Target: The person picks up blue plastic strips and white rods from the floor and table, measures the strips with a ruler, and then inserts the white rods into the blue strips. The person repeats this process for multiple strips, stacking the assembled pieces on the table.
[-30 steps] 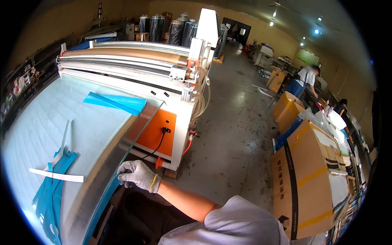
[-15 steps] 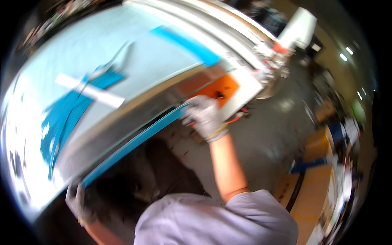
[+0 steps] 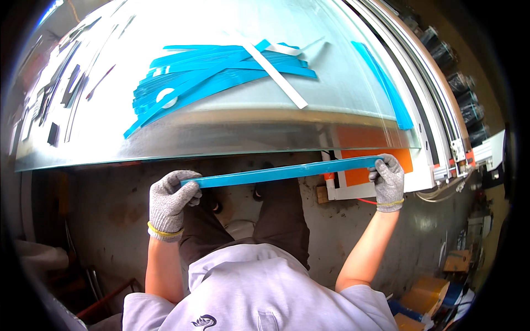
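Head view: left hand [image 3: 169, 203] has its fingers [image 3: 190, 193] pressed together, pinching the left end of a long blue strip [image 3: 287, 173]; right hand [image 3: 391, 181] has its own closed on the other end. Strip runs between both sets of fingers, near straight, right end a bit higher in frame, on the body side of the glass-topped bench's [image 3: 337, 96] near edge. Both hands gloved, wide apart, knuckles up. Left forearm [image 3: 164, 270] comes up almost vertical; right forearm [image 3: 367, 248] slants outward to its hand. Beyond the left fingers, slightly right: pile of blue strips [image 3: 210, 71], with a white strip [image 3: 276, 74] lying across its right part. Beyond the right fingers: smaller bunch of blue strips [image 3: 386, 91]. Orange panel [image 3: 359, 176] sits behind and just left of the right fingers. Fingertips under the strip are hidden on both hands; can't tell if it's one layer or several. Thin dark pieces [image 3: 72, 85] up-left of the left fingers are too distorted to identify. Glare washes out the glass there. Upper arms hidden in sleeves [image 3: 146, 311], cut off at the lower edge.
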Available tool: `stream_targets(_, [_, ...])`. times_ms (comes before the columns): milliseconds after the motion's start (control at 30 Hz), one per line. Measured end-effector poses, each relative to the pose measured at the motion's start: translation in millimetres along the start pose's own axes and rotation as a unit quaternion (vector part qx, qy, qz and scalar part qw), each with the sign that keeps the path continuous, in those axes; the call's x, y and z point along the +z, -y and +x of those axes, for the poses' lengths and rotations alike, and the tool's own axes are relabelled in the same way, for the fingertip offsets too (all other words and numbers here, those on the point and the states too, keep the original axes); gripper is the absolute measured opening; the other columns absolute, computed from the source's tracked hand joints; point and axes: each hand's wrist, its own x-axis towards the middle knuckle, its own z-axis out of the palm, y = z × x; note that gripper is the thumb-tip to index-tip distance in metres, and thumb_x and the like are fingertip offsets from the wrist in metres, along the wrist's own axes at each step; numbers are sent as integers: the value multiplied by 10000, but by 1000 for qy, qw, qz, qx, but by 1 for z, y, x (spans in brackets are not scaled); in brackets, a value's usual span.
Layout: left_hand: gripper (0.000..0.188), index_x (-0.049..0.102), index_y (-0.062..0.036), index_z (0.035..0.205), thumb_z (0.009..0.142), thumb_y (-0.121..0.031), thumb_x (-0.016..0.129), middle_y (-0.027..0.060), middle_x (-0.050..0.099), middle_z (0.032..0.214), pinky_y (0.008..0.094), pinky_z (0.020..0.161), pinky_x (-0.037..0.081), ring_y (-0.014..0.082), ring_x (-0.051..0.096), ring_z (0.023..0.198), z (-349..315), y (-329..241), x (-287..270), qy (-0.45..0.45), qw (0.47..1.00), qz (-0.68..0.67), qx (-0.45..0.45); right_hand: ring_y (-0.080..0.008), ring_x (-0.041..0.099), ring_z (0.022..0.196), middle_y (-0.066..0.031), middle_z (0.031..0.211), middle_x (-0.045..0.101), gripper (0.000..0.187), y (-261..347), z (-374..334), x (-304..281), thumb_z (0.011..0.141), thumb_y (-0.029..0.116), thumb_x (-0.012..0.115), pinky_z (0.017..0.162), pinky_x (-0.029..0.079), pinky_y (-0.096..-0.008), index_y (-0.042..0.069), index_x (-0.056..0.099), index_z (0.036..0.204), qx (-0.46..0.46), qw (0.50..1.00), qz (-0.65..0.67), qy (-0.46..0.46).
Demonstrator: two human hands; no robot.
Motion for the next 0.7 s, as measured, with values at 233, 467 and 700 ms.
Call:
stream_targets(233, [287, 718, 59, 1173, 914, -62, 742, 95, 737, 880, 247, 691, 592, 119, 702, 763, -11, -9, -5, -5, 1000, -13, -6, -144, 646, 661, -105, 839, 707, 121, -2, 6, -1, 949, 43, 727, 561, 518, -262, 36, 692, 1066, -1, 1000, -7, 1])
stream_targets(467, [213, 713, 53, 1087, 907, -59, 729, 96, 723, 852, 260, 666, 571, 133, 677, 724, -15, -8, -5, -32, 999, -30, 5, -136, 647, 710, -61, 856, 686, 123, -9, 4, -3, 964, 54, 722, 572, 521, -243, 49, 689, 1082, 10, 1000, 8, 11])
stream_targets(700, [153, 722, 39, 1034, 889, 68, 683, 99, 711, 994, 269, 769, 563, 141, 678, 854, -10, -16, 4, -83, 984, 43, 150, -152, 660, 757, -68, 904, 707, 137, -17, 8, 2, 967, 59, 718, 664, 550, -285, 40, 690, 1099, -61, 996, 38, 52])
